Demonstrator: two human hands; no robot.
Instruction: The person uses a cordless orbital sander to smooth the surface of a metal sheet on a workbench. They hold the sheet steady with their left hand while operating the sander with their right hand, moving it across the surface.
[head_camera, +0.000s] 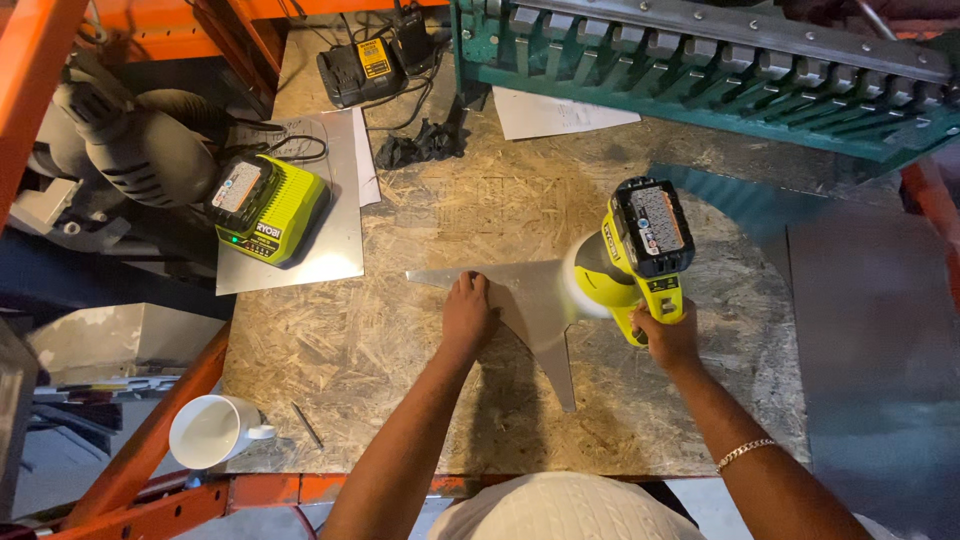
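fingers (468, 290) of left hand (467, 318) spread flat, pressing star-shaped metal sheet (540, 310) onto worktop (350, 340). right hand (668, 335) wrapped tight round handle of lime cordless polisher (630, 262), pad blurred, touching sheet's right side. sheet between both hands; long point aimed toward body, another pointing left past left fingers.

A person's left hand (468, 308) presses flat on a pointed, star-shaped sheet-metal piece (535, 310) on a chipboard bench (400, 340), while the right hand (668, 335) grips a lime-green cordless polisher (630, 258) at the piece's three o'clock edge. A green battery charger (268, 208) sits at ten o'clock, a white mug (212, 431) at eight o'clock.
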